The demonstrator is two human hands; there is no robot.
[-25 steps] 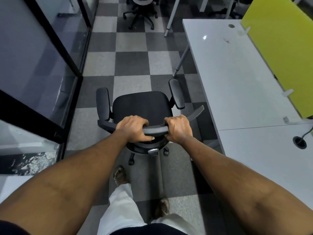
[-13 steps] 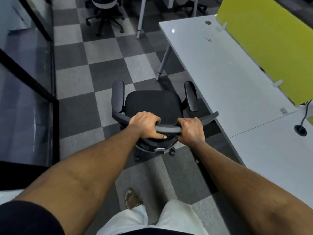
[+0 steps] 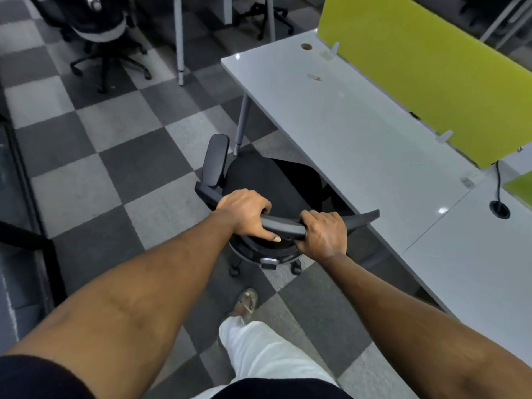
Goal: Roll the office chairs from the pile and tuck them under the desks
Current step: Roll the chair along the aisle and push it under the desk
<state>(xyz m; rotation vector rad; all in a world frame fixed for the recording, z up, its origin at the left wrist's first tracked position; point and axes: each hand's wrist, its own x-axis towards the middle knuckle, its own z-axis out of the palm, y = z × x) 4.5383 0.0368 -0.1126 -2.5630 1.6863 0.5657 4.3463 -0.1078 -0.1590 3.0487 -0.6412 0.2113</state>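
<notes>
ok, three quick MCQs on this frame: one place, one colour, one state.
1. Where is the chair? A) partly under the desk B) on the desktop C) far from any desk
2. The divider panel is: A) red B) yellow-green C) blue
3. The hands: A) both grip the back rail B) only one grips C) both hang free

1A: desk edge hides the chair's right side. 2B: panel is yellow-green. 3A: left hand and right hand curl round the rail.
</notes>
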